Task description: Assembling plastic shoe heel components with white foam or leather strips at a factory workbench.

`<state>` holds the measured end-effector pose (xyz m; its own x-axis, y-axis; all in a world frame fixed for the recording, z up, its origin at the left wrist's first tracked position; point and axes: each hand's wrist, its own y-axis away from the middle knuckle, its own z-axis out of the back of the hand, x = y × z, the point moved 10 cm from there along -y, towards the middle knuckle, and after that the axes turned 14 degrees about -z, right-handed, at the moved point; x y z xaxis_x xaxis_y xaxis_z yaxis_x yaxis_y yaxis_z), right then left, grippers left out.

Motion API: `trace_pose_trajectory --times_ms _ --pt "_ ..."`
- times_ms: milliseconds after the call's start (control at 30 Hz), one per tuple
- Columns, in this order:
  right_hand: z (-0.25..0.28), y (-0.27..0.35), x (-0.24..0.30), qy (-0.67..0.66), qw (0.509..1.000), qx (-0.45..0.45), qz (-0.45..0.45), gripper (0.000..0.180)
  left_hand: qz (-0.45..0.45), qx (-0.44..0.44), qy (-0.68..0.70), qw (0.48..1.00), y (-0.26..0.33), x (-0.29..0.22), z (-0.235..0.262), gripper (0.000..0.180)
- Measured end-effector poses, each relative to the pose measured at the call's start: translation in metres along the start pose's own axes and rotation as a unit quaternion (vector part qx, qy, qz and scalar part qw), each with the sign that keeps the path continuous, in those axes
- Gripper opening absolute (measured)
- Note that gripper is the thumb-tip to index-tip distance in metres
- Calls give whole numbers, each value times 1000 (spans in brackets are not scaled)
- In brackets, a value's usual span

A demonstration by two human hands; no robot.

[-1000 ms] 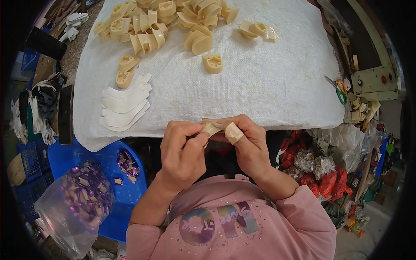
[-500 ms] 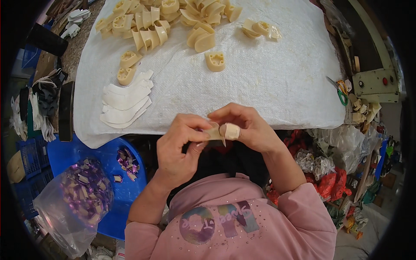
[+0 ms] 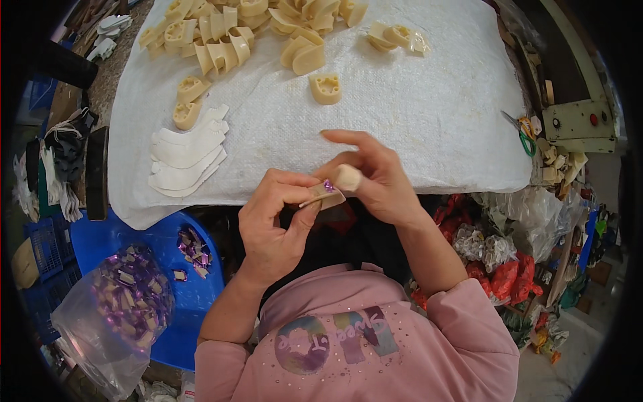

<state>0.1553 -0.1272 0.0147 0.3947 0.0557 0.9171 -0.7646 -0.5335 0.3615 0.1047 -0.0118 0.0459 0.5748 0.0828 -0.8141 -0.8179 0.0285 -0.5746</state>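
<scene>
Over the near edge of the table, my left hand (image 3: 276, 211) pinches a small beige piece (image 3: 331, 199) between thumb and fingers. A shiny purple bit (image 3: 328, 185) shows on top of the piece. Close beside it, my right hand (image 3: 377, 175) is slightly blurred. Its index finger is stretched out, and a pale wrap (image 3: 347, 177) covers the thumb, which is by the piece. Whether that thumb touches the piece I cannot tell. Farther up lies a single beige shoe heel (image 3: 325, 89). Several thin white curved pieces (image 3: 187, 151) lie in an overlapping stack at the left.
A heap of beige heels (image 3: 228, 43) covers the table's far left on a white woven sheet (image 3: 429, 114). Green-handled scissors (image 3: 526, 137) lie at the right edge. A blue chair (image 3: 197, 305) at lower left holds a clear bag (image 3: 127, 295) of purple-and-beige pieces. Red bags (image 3: 519, 281) crowd the right.
My right hand has opened, its index finger stretching up and away. The beige piece in my left hand has turned, so the purple bit now shows. The table appears shifted slightly up and left.
</scene>
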Motion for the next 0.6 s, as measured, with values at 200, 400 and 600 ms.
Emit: trace_pose_trajectory --times_ms 200,400,600 --pt "-14 18 23 153 968 7 198 27 129 -127 130 975 7 16 4 13" --pt "-7 17 23 161 961 -111 195 21 157 -121 150 969 10 22 -4 14" --pt "-18 35 48 328 878 -189 292 11 124 -83 43 988 5 11 -1 14"
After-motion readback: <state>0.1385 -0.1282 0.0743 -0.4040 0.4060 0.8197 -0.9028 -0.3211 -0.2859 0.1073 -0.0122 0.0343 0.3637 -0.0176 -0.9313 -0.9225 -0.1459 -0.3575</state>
